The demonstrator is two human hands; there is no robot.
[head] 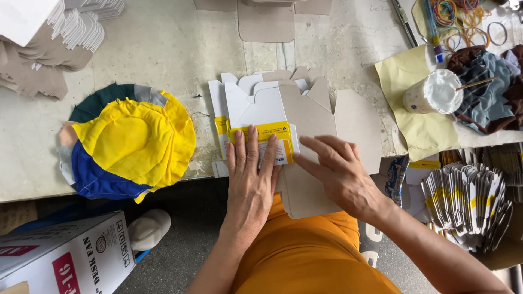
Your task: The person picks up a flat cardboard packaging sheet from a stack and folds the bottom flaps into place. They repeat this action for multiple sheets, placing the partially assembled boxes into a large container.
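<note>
Since these are just flat die-cut carton blanks (283,117), thin white-and-yellow card with a grey back, I'd guess they're very light, stiff across the panels and floppy at the scored folds, and they'd slide over each other easily. Best place to take one is probably a free edge or flap, pinched lightly so it doesn't crease. The fanned stack sits at the near edge of the worktop (163,49), partly overhanging the person's lap.

Left hand (251,182) lies flat, palm down on the yellow printed panel, fingers (250,144) straight and slightly spread, pressing rather than gripping. Right hand (340,177) rests on the grey card just beside it, fingers extended and splayed, holding nothing.

Nearby: a pile of yellow and blue cloth pieces (128,144), a white glue pot (434,92) with a stick, and rubber bands (463,19).
</note>
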